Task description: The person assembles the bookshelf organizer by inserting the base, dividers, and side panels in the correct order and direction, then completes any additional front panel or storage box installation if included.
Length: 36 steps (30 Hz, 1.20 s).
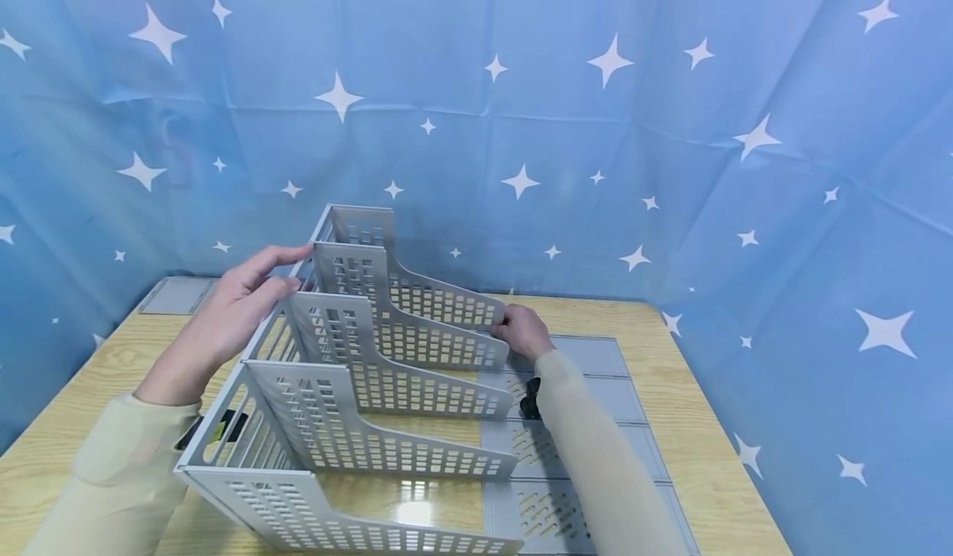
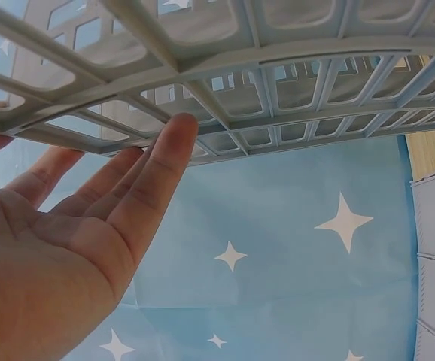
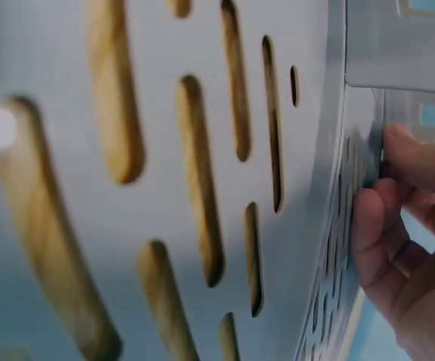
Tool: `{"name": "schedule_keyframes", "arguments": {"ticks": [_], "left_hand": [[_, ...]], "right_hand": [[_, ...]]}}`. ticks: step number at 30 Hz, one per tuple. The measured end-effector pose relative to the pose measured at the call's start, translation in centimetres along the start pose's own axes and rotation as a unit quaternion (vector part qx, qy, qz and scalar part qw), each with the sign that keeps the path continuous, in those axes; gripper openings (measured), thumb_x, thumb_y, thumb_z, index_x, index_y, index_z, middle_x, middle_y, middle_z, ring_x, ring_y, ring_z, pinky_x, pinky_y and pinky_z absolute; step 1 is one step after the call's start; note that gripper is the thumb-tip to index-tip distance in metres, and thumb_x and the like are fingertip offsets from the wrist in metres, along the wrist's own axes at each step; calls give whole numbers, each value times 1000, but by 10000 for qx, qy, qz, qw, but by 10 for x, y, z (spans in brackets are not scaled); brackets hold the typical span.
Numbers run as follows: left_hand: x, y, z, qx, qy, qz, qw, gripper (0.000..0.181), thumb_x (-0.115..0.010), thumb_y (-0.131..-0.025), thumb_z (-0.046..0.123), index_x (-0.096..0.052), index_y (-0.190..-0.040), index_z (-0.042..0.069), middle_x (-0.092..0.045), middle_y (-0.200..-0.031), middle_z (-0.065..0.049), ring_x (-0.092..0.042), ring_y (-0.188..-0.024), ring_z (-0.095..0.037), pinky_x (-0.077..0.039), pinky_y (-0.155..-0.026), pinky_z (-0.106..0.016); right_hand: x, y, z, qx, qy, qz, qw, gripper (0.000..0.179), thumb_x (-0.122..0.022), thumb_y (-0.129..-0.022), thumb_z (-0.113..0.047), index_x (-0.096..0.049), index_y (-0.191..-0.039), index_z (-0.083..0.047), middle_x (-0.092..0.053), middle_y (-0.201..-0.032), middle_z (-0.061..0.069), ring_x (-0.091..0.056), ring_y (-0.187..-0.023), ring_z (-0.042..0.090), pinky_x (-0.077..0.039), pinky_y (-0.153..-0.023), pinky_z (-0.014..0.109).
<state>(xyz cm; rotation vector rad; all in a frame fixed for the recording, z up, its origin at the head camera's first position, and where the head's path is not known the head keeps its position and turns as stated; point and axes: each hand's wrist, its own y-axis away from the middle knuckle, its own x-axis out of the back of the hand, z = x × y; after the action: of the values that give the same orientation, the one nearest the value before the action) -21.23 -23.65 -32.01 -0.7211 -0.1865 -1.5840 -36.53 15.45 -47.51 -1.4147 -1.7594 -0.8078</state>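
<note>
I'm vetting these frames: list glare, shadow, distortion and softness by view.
Head: glare on the tabletop, shadow across gray panels beside the right sleeve. Left wrist: long rack bars bow, probably lens distortion. Right wrist: bright spot at far left, slotted panel soft there.

Head cam: above, facing forward and down, mid-range; rack (image 1: 366,357) left of centre, curtain (image 1: 447,59) across top half. Left wrist: close up, rack along top, left hand (image 2: 74,248) lower left, table (image 2: 428,150) rolled to right edge. Right wrist: tightest, slotted panel (image 3: 161,150) filling left, right hand (image 3: 428,274) at right edge. Head/left share rack, curtain; head/right share right hand
</note>
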Motion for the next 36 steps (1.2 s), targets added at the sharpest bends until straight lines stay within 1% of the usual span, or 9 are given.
{"name": "schedule_keyframes", "arguments": {"ticks": [4, 9, 13, 20, 29, 32, 33, 36], "left_hand": [[-1, 0, 0, -34, 0, 20, 10000, 43, -42, -110, 22, -51, -151, 11, -41, -163, -7, -57, -130, -40, -38, -108, -66], [-1, 0, 0, -39, -6, 32, 10000, 43, -41, -110, 21, -51, -151, 12, -42, -162, -6, -58, -128, -39, -38, -108, -65], [-1, 0, 0, -30, -39, 41, 10000, 43, -41, -110, 21, -52, -151, 12, -42, -162, -5, -59, -127, -38, -39, -107, -63], [-1, 0, 1, -34, -73, 16, 10000, 43, -41, -110, 22, -52, -150, 11, -42, -162, -7, -58, -129, -38, -39, -107, -63], [-1, -1, 2, -16, -125, 42, 9999, 44, -41, -110, 22, -51, -151, 12, -42, -162, -7, -56, -130, -39, -38, -107, -64], [-1, -2, 2, -4, -129, -10, 9999, 44, -39, -111, 22, -50, -152, 11, -41, -163, -9, -55, -131, -42, -38, -106, -67], [-2, -2, 2, 0, -128, -23, 9999, 44, -39, -111, 22, -49, -152, 11, -40, -163, -9, -55, -131, -43, -37, -106, -68], [-3, -2, 2, 2, -155, -19, 9999, 45, -39, -111, 22, -49, -153, 11, -40, -163, -10, -54, -132, -45, -37, -106, -70]], "right_hand": [[0, 1, 0, -29, -5, 42, 10000, 11, -72, -98, -15, -78, -96, -7, -71, -100, 9, -66, -86, 24, -54, -78, 44], [0, 1, 1, 3, -107, 95, 9999, 9, -72, -97, -13, -79, -95, -7, -72, -98, 9, -66, -83, 24, -55, -77, 44], [1, 2, 1, 3, -123, 97, 9999, 8, -73, -97, -13, -79, -97, -8, -73, -100, 10, -67, -84, 24, -55, -77, 45], [1, 3, 0, -20, 165, 50, 9998, 10, -73, -98, -18, -78, -96, -9, -70, -102, 8, -65, -87, 24, -54, -78, 45], [1, 4, -3, 25, 497, 56, 9987, 14, -77, -95, -20, -77, -91, -7, -70, -97, 9, -67, -83, 24, -56, -75, 45], [1, 4, -1, 15, 275, 17, 9996, 14, -74, -97, -23, -76, -94, -10, -72, -96, 7, -66, -83, 22, -55, -76, 44], [1, 5, 0, 14, 130, 8, 9999, 13, -73, -98, -24, -77, -96, -11, -72, -97, 5, -66, -83, 20, -54, -76, 43], [2, 5, 6, 83, -287, -50, 9995, 13, -69, -101, -23, -77, -97, -14, -72, -96, 2, -62, -79, 17, -51, -73, 38]]}}
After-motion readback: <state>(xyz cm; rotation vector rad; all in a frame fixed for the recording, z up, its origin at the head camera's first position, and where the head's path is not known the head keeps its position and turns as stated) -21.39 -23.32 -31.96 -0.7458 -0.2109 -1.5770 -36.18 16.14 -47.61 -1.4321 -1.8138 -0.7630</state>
